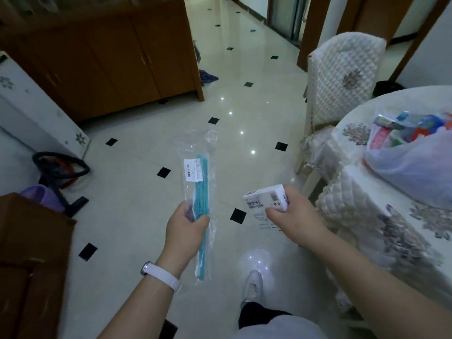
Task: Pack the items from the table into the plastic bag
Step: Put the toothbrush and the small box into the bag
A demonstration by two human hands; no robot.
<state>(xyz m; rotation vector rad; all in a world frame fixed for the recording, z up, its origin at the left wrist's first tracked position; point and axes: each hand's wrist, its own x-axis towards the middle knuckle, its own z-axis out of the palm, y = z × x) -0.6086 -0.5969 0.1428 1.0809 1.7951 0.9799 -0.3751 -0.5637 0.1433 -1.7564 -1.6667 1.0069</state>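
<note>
My left hand (185,227) grips a long clear packet of teal sticks (201,184) with a white label, held upright over the floor. A small white box (266,198) with a barcode sits in my right hand (292,212), just left of the table edge. On the round table (391,216), at the far right, stands the translucent white plastic bag (413,165), open at the top with several colourful items inside. Both hands are well left of the bag.
A quilted white chair (342,77) stands beside the table. A brown wooden cabinet (102,62) lines the back left, and a vacuum cleaner (58,174) with a purple basin lies on the tiled floor at left. A brown box (29,253) sits at lower left.
</note>
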